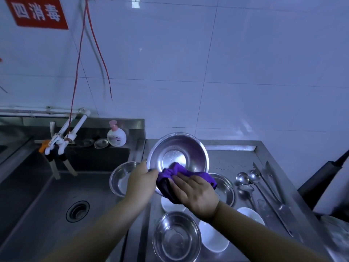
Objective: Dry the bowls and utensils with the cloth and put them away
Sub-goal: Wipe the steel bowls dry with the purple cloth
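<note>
A large steel bowl (pixel 179 148) is held tilted above the counter, its inside facing me. My left hand (pixel 140 183) grips its near-left rim. My right hand (pixel 196 193) presses a purple cloth (pixel 181 173) over the near rim and into the bowl. More steel bowls lie below: one on the left (pixel 120 176), one on the right (pixel 225 188) and one near me (pixel 176 237). White bowls (pixel 213 237) sit among them. Ladles (pixel 242 177), spoons and tongs (pixel 272 178) lie to the right on the steel counter (pixel 230 159).
A deep steel sink (pixel 43 195) with a drain fills the left side, with taps (pixel 60 140) over its back edge. A soap pump bottle (pixel 116 136) and small lids stand behind it. A dark object (pixel 321 178) sits past the counter's right edge. A tiled wall rises behind.
</note>
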`<state>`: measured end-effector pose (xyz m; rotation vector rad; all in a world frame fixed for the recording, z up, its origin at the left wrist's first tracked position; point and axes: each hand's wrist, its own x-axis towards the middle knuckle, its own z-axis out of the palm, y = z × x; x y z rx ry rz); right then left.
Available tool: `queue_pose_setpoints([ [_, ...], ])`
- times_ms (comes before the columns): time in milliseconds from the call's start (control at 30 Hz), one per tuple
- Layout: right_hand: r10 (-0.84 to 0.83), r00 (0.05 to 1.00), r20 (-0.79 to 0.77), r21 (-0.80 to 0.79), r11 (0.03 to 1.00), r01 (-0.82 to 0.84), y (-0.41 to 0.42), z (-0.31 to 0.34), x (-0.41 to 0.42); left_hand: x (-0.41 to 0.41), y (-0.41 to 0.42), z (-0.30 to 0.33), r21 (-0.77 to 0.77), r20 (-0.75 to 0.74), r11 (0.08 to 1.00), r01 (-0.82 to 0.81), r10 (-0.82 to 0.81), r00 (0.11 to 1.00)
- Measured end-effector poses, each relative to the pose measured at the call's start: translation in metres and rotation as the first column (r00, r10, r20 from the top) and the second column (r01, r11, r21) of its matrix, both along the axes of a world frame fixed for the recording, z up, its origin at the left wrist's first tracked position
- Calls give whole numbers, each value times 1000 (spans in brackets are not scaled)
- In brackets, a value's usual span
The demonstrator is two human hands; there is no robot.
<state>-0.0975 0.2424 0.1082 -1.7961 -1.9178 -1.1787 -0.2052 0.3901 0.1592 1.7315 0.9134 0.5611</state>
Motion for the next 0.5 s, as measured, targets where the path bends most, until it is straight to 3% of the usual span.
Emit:
queue_pose_setpoints([
  [167, 192, 962, 195, -204, 967, -151, -14, 25, 43, -11, 18, 31, 298, -173, 918, 262, -218, 960],
  [300, 174, 948, 265, -210, 970, -120, -11, 46, 57, -11, 22, 50, 415, -199, 864, 285, -219, 955],
  [500, -124, 992, -16, -42, 992, 123, -3, 15, -1, -14, 5, 42, 459, -57, 887, 52, -28, 998],
])
